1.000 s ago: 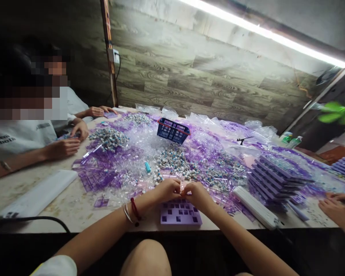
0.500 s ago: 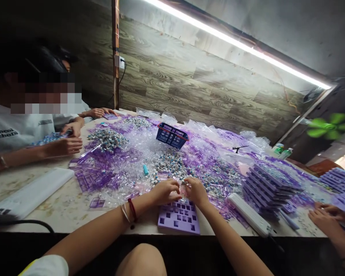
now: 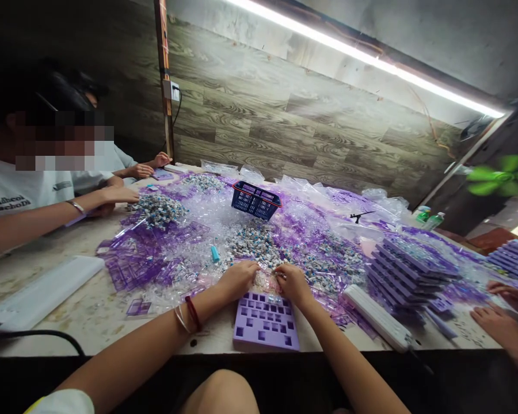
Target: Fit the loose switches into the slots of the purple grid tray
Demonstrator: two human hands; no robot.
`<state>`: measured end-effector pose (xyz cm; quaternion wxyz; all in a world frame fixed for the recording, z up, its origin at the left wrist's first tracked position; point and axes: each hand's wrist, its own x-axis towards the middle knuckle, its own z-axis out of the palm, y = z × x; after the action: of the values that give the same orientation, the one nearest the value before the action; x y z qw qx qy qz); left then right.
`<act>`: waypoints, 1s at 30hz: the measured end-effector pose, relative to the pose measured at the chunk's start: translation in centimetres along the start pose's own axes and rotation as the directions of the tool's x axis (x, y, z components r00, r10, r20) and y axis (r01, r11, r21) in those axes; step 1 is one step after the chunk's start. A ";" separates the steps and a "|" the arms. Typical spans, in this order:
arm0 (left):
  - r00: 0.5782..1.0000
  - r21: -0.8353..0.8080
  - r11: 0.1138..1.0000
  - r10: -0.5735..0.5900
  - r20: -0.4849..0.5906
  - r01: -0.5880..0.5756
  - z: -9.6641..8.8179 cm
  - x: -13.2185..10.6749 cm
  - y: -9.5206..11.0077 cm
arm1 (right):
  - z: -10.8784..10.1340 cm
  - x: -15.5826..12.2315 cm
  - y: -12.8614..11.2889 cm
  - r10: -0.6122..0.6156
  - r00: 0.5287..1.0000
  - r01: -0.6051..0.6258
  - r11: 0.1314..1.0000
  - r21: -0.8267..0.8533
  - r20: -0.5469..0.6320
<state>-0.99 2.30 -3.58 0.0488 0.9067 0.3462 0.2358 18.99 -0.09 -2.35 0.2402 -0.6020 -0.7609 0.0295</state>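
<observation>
A light purple block with rows of square holes [image 3: 250, 325] lies flat near the table's front edge. Just beyond its far side, my left hand [image 3: 238, 282] has its fingers bent together, their tips partly hidden. My right hand [image 3: 292, 283] is close on the right, thumb and fingers pinched; anything inside is too small to name. Between the hands lie small clear and pinkish plastic pieces [image 3: 265, 281]. A heap of small grey-white parts with blue bits [image 3: 254, 242] spreads right behind them.
A dark blue basket [image 3: 256, 201] stands amid clear and purple plastic pieces [image 3: 155, 256]. Stacked purple blocks [image 3: 408, 276] and a white power strip [image 3: 376, 318] are to the right. A long white case [image 3: 47, 293] lies left. Co-workers' hands [image 3: 116, 197] show at both sides.
My left hand has moved slightly forward and its fingers have drawn closer together. My right hand stays near the same spot. At the left, a co-worker's arm has reached toward the heap.
</observation>
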 end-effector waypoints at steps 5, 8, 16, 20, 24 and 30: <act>0.998 0.031 0.997 0.066 -0.023 -0.065 0.1 0.2 -0.1 | -0.2 -0.1 0.6 -0.007 1.000 0.007 0.999 0.040 -0.020; 0.993 0.059 0.992 0.109 0.043 -0.111 0.2 0.3 -0.1 | -0.7 -0.2 0.7 -0.030 0.997 0.043 0.984 0.175 -0.077; 0.992 0.061 0.993 0.093 0.081 -0.098 0.0 0.3 0.1 | -3.6 -1.9 -1.8 -0.130 0.990 0.090 0.899 0.429 0.063; 0.992 0.077 0.994 0.069 0.101 -0.077 -0.2 0.4 0.3 | -4.1 -2.7 -3.5 -0.210 0.971 0.146 0.899 0.413 0.113; 0.995 0.066 0.996 0.055 0.080 -0.061 -0.3 0.4 0.2 | -3.7 -3.0 -4.6 -0.290 0.951 0.232 0.902 0.363 0.112; 0.996 0.054 0.996 0.070 0.051 -0.073 -0.6 0.2 0.5 | -2.7 -3.0 -4.8 -0.308 0.934 0.265 0.937 0.228 0.179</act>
<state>-0.80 1.97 -2.87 0.0234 0.9250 0.3189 0.2053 16.23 -4.88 0.66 0.2188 -0.4501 -0.8552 0.1346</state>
